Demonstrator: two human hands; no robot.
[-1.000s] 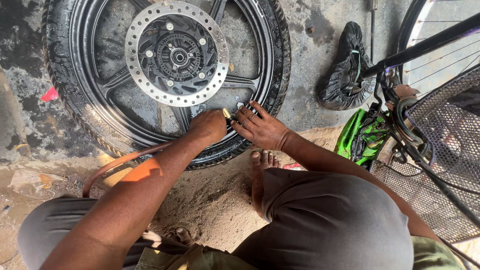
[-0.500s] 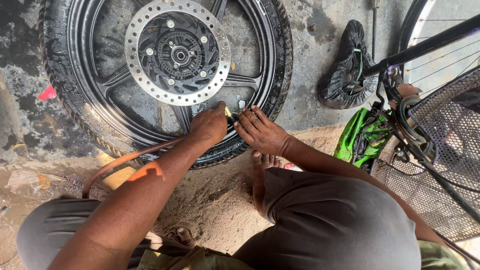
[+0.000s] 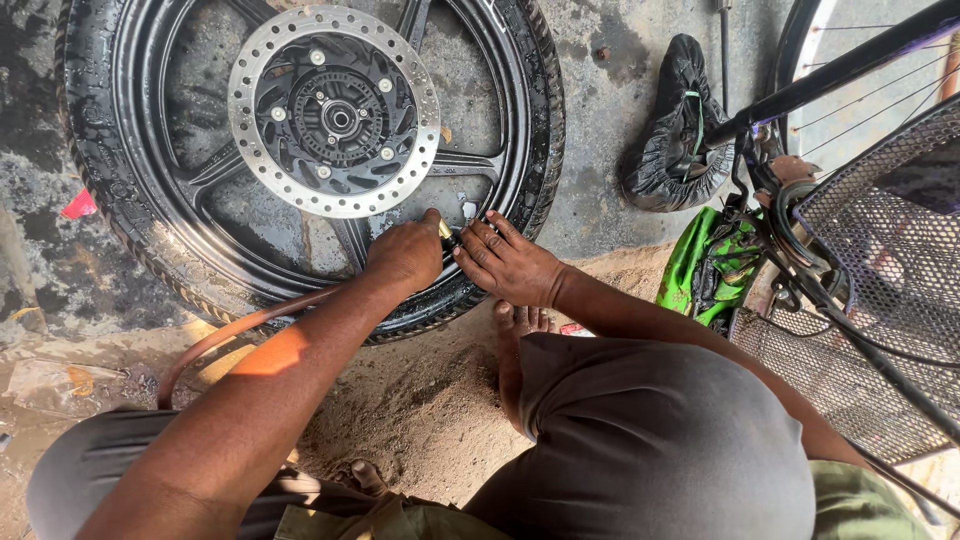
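A black motorcycle wheel (image 3: 160,250) with its tyre lies flat on the wet ground, a drilled silver brake disc (image 3: 290,195) at its hub. My left hand (image 3: 405,258) is closed around the brass end of an orange-brown air hose (image 3: 225,335) at the wheel's near rim. My right hand (image 3: 505,262) grips the tyre and rim right beside it, fingertips almost touching the hose end. The valve itself is hidden between my hands.
A black bicycle saddle (image 3: 670,140) lies on the ground at the right. A bicycle with a wire mesh basket (image 3: 880,250) stands at the far right, green cloth (image 3: 705,265) beneath it. My bare foot (image 3: 512,340) rests on sandy ground by the tyre.
Both hands have stayed at the same spot on the rim. The view has shifted slightly; my right hand's fingers have closed in a little toward the hose end.
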